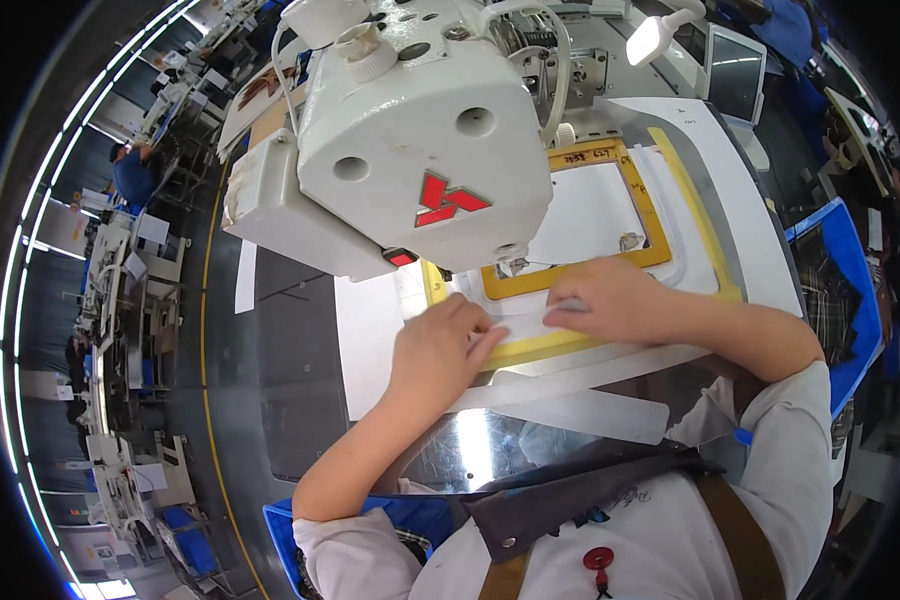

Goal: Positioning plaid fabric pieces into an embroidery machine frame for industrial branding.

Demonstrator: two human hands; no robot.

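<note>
My left hand [450, 340] curls at the lower edge of a yellow-bordered template [530, 350] under the white sewing machine head [420, 170], fingertips pinched on something greyish I cannot make out. My right hand [610, 300] is a little to the right, thumb and forefinger closed around a small grey piece I cannot identify, over a white strip at the template's lower side. An inner orange frame [650, 230] with white material inside lies just beyond my fingers. A translucent sheet [580, 410] rests at the front edge of the work surface.
Blue bins with dark plaid cloth [835, 305] stand at right, and another blue bin [282, 540] is low at left. A lamp [650, 40] and screen [735, 75] stand behind. Rows of workstations [150, 280] and a seated person in blue [132, 178] are across the aisle.
</note>
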